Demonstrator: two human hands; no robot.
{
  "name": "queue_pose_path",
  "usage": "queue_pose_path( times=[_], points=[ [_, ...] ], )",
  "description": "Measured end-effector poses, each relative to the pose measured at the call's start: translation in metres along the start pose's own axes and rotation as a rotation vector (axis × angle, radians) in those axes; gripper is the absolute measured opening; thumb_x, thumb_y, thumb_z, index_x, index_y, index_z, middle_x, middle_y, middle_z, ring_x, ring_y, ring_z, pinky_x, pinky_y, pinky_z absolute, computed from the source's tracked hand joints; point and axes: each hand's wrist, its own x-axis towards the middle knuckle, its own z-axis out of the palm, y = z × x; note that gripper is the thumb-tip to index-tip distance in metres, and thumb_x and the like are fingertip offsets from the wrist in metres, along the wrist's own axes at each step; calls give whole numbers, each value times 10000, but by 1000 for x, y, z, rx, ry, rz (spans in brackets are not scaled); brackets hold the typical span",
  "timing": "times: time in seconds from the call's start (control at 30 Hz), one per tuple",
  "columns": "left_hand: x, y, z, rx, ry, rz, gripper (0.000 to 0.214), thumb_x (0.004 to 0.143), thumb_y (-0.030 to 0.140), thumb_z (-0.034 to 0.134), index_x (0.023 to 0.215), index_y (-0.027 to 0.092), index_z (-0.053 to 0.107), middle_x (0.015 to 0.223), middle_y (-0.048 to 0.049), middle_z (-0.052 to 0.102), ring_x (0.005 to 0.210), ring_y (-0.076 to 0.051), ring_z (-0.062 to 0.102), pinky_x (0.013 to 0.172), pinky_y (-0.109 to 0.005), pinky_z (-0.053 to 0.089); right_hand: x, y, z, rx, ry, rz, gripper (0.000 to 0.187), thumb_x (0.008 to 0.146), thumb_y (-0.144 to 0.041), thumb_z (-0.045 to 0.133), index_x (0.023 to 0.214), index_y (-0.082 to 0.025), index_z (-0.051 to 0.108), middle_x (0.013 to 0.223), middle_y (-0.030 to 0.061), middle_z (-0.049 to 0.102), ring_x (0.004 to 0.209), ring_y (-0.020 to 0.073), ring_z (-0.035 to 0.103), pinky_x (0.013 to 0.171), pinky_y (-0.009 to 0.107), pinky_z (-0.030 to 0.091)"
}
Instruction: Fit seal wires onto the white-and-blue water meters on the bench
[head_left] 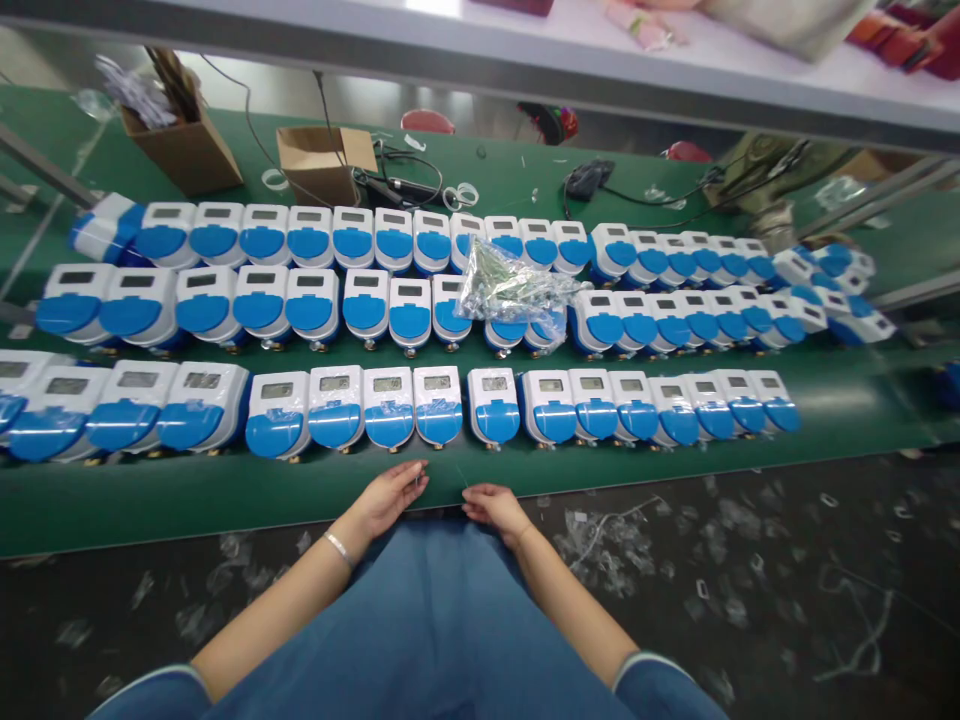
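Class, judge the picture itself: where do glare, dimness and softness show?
Head view: bright glare streaks the clear bag; head view: the floor is dimmer than the shelf, where red items look soft; head view: a strand by the right hand is faint.

- I have room on the green bench (202,505), left of the left hand (391,494).
- Front-row meters (437,408) block my way forward.
- Behind, a plastic bag (501,285) partly covers others.
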Motion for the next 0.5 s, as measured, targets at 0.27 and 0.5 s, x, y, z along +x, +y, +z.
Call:
queue_pose_path(
  times=[0.27, 0.5],
  points=[
    [-13, -6, -11, -119, -49, -116, 272, 796, 95, 618, 1067, 115, 624, 891, -98, 673, 896, -224, 670, 765, -306, 579, -16, -22, 53, 258, -103, -111, 293, 570, -264, 799, 777, -133, 639, 736, 37, 681, 711, 156, 688, 635, 221, 533],
    [-10, -13, -6, -123, 44, -93, 196, 805, 28, 578, 991, 78, 613, 932, -137, 689, 873, -193, 681, 762, -237, 566, -12, -13, 68, 275, -10, -218, 356, 580, -325, 790, 789, -130, 578, 721, 20, 665, 733, 169, 686, 688, 270, 540]
  ],
)
